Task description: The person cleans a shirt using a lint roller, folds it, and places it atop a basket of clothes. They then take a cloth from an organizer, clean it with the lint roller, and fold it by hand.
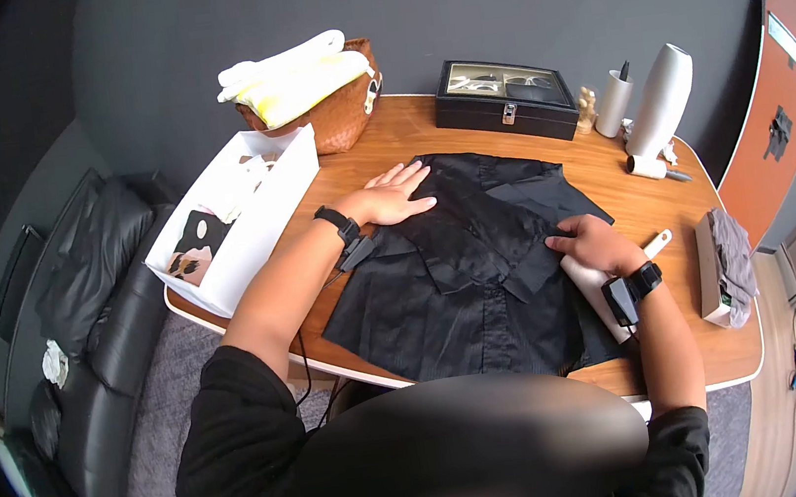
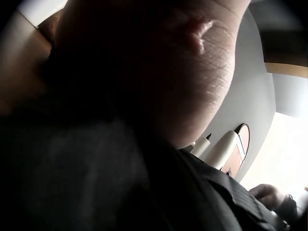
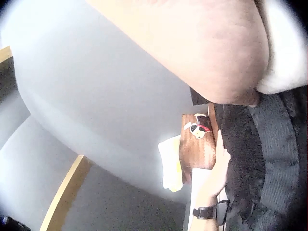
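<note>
A black garment point(image 1: 476, 239) lies spread on the wooden table, its folds overlapping near the middle. The left hand point(image 1: 397, 198) rests palm down with fingers spread at its upper left edge. At the garment's right side the right hand point(image 1: 598, 244) has its thumb and curled fingers together on the cloth, pinching it. A white device point(image 1: 595, 299) lies partly beneath that hand, one end showing beyond the wrist. In the right wrist view the right hand point(image 3: 216, 53) touches the dark cloth point(image 3: 245, 154), largely hiding its fingertips.
At the left stands a white box point(image 1: 261, 227) beside a brown basket point(image 1: 333, 122) with a white and yellow cloth point(image 1: 297, 77) on top. A black glasses case point(image 1: 505, 106), a white cylinder point(image 1: 614, 105) and a tall white device point(image 1: 663, 97) stand behind. A box with grey cloth point(image 1: 735, 262) is at right.
</note>
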{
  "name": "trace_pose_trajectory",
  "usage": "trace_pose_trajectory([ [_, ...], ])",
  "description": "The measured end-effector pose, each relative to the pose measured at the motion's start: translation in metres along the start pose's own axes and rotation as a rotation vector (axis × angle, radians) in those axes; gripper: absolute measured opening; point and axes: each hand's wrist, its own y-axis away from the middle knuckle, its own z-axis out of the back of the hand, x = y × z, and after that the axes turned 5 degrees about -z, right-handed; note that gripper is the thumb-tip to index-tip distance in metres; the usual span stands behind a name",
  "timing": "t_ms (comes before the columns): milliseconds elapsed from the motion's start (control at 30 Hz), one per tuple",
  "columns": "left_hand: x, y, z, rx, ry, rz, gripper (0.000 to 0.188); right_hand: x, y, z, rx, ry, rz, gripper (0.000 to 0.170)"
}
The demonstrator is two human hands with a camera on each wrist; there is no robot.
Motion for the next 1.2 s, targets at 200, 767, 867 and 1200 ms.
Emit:
trace_pose_trajectory([
  [200, 0.011, 0.014, 0.002, -0.01, 0.006, 0.029, 0.089, -0.021, -0.011, 0.0, -0.107, -0.047, -0.055, 0.041],
  [767, -0.073, 0.032, -0.006, -0.031, -0.046, -0.029, 0.104, -0.016, -0.007, -0.005, -0.114, -0.22, -0.146, 0.042],
  [867, -0.071, 0.036, 0.002, 0.059, 0.008, 0.026, 0.118, -0.024, -0.012, 0.0, 0.018, -0.411, -0.221, 0.048],
  [1200, -0.074, 0.045, 0.012, 0.114, 0.04, 0.111, 0.126, -0.006, 0.023, 0.019, -0.104, 0.072, 0.103, 0.073],
])
